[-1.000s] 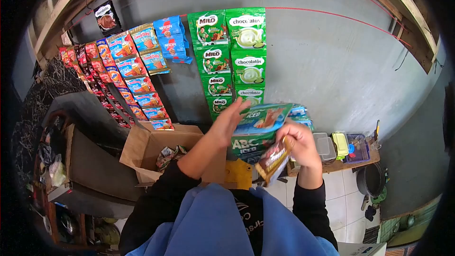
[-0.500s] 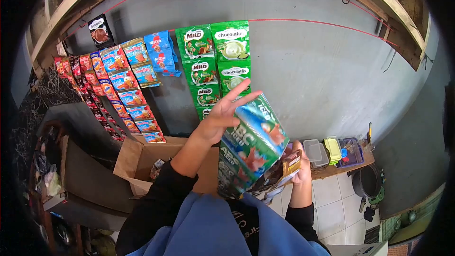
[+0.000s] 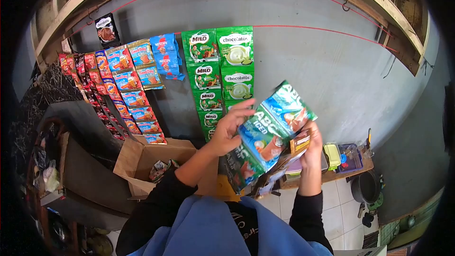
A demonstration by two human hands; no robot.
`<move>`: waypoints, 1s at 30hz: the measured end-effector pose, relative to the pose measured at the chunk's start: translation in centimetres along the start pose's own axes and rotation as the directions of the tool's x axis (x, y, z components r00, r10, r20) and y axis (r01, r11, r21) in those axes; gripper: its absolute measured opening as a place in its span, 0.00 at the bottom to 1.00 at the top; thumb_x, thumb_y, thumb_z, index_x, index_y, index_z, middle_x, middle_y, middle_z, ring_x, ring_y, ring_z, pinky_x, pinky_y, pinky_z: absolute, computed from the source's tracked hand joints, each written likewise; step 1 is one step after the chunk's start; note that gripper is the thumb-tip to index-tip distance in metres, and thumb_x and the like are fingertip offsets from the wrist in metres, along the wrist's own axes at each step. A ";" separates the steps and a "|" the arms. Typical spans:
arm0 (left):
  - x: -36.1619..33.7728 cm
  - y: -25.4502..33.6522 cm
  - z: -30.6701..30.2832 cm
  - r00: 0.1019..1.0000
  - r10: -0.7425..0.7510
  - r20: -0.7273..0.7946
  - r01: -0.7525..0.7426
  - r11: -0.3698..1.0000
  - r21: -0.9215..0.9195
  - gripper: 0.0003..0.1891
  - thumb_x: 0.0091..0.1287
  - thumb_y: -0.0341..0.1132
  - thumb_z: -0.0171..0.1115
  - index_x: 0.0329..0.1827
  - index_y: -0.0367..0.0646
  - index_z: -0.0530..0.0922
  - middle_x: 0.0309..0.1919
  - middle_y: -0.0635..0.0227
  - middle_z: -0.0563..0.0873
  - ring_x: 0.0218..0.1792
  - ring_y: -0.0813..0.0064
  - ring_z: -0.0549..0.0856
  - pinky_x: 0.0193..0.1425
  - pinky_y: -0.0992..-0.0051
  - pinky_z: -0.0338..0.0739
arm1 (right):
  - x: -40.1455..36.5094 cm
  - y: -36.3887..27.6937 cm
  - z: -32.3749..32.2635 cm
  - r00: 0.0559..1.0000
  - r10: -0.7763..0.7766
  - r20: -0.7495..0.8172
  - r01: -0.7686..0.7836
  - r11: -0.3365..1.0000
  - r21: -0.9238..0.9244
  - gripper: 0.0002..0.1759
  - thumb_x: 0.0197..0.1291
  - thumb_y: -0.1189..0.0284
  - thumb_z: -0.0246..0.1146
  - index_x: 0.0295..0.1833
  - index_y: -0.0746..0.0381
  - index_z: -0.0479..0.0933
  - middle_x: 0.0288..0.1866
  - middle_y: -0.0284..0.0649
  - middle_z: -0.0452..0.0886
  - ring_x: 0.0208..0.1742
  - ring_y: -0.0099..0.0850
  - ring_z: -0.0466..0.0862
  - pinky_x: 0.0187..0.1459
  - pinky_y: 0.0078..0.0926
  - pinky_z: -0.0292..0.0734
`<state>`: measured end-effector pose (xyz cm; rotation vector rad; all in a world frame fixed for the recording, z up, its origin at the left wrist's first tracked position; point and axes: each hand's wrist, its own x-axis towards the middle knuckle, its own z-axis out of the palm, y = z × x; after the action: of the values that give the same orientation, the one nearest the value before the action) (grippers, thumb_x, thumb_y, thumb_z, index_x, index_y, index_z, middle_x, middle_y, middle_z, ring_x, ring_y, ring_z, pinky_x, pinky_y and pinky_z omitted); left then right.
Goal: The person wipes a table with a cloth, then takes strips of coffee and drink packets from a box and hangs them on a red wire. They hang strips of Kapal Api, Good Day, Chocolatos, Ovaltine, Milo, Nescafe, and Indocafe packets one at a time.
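Observation:
A strip of green and blue ABC iced drink sachets (image 3: 269, 135) hangs tilted between my hands. My left hand (image 3: 231, 130) is at the strip's left edge, fingers apart, with the thumb near the sachets. On the right, my right hand (image 3: 311, 146) grips a brown sachet strip (image 3: 300, 143) at its top, close behind the green one. Beyond them, Milo sachets (image 3: 204, 76) and green Chocolatos sachets (image 3: 238, 52) hang in columns from a red string.
An open cardboard box (image 3: 128, 163) with some packets inside is at lower left. More sachet strips (image 3: 124, 73) hang at left. A wooden bench (image 3: 327, 177) with plastic containers (image 3: 333, 155) stands at right, beside a dark pot (image 3: 365, 187).
The ABC strip has moved up and right, its top now near my right hand. My left hand has moved slightly lower, and my right hand has risen with the brown strip.

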<state>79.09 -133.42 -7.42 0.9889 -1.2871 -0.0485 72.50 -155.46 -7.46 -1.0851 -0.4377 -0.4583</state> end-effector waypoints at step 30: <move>6.3 -7.0 -0.2 0.946 -0.295 -0.131 0.303 0.952 0.040 0.12 0.62 0.35 0.56 0.45 0.38 0.73 0.38 0.72 0.80 0.39 0.85 0.76 0.45 0.80 0.72 | 21.8 -11.9 1.1 0.998 -0.045 -0.053 0.032 0.974 -0.226 0.15 0.63 0.72 0.41 0.49 0.69 0.68 0.42 0.45 0.76 0.40 0.31 0.78 0.41 0.28 0.76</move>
<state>84.74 -141.00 -6.95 1.2144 -1.0216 -0.1813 83.76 -162.17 13.65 -1.2806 -0.3614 -0.5826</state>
